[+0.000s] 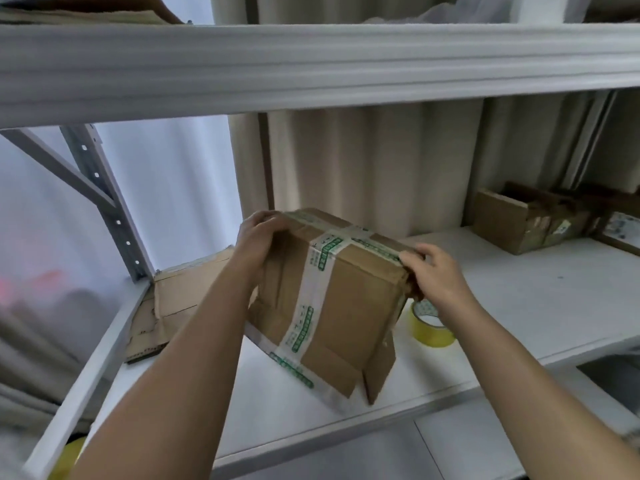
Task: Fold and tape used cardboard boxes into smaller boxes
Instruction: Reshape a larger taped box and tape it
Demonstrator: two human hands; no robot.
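A brown cardboard box [349, 306] bound with white tape printed in green stands tilted on the white shelf [519, 323], its lower flaps loose. My left hand [258, 242] grips the box's upper left corner with fingers curled over the top edge. On the upper right corner, my right hand [438, 275] pinches the edge. A roll of yellowish tape [429, 327] lies on the shelf just right of the box, partly hidden by my right wrist.
A flattened sheet of cardboard [169, 306] lies at the shelf's left end by the metal upright [104, 202]. Several worn cardboard boxes [526, 220] stand at the back right. An upper shelf beam [311, 64] runs overhead. Another yellow roll [67, 459] shows below left.
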